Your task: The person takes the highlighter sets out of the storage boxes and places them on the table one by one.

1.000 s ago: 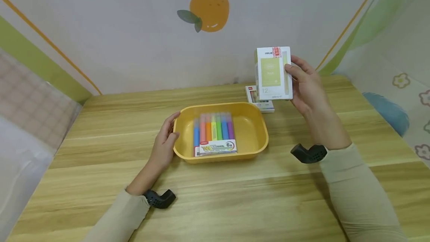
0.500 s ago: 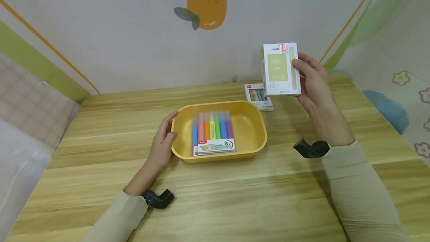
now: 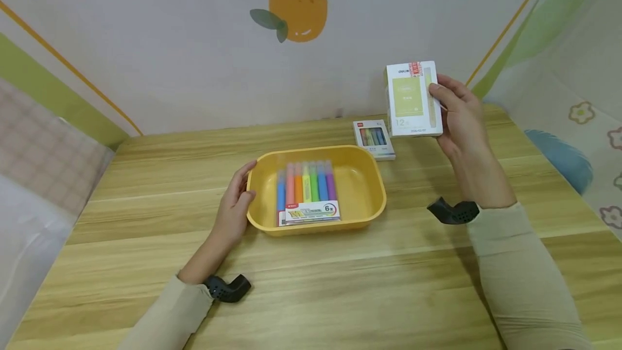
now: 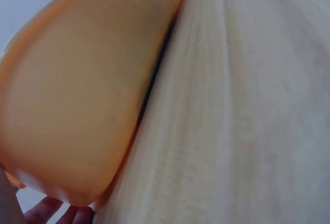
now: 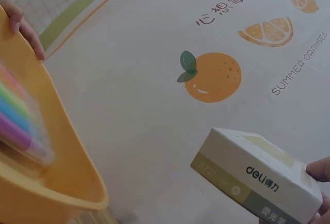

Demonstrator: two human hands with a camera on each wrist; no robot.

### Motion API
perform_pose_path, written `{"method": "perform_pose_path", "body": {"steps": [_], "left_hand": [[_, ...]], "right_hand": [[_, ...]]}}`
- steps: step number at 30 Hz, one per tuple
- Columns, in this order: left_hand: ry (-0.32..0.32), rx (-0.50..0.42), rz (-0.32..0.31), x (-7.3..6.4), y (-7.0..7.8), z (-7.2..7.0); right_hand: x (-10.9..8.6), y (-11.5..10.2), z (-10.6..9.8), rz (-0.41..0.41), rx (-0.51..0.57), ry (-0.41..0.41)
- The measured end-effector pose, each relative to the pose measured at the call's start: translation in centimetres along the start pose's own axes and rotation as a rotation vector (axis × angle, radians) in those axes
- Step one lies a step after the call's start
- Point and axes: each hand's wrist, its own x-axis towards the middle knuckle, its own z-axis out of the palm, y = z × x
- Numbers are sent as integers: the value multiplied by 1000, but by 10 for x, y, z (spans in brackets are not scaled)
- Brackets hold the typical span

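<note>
In the head view, my left hand (image 3: 234, 204) grips the left end of a yellow plastic basin (image 3: 362, 188), thumb at the rim and fingers round the outside. Packs of coloured highlighters (image 3: 311, 190) lie inside the basin, overlapping, caps toward the far side. My right hand (image 3: 461, 115) holds a white and green highlighter box (image 3: 408, 99) upright by its right side, thumb on the front. That box is above the table's back right, a red sticker across its top edge. The right wrist view shows the end of the highlighter box (image 5: 258, 177) with dark lettering.
Behind the basin, a flat white box (image 3: 374, 139) with a window showing coloured pens lies on the wooden table (image 3: 340, 290). A pale wall covering (image 3: 194, 58) with a printed orange rises along the table's back edge.
My right hand has moved the highlighter box right and slightly up in the view, uncovering more of the flat white box. My left hand keeps its hold on the basin.
</note>
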Motion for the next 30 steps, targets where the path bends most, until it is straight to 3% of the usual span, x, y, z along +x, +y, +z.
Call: {"method": "perform_pose_path", "body": {"steps": [9,30], "left_hand": [[1,1,-6,0,3,-1],[-2,-7,13,0,2,-1]], "right_hand": [[8,1,-6,-40,0,5],[26,12,-24,-14,-72,83]]}}
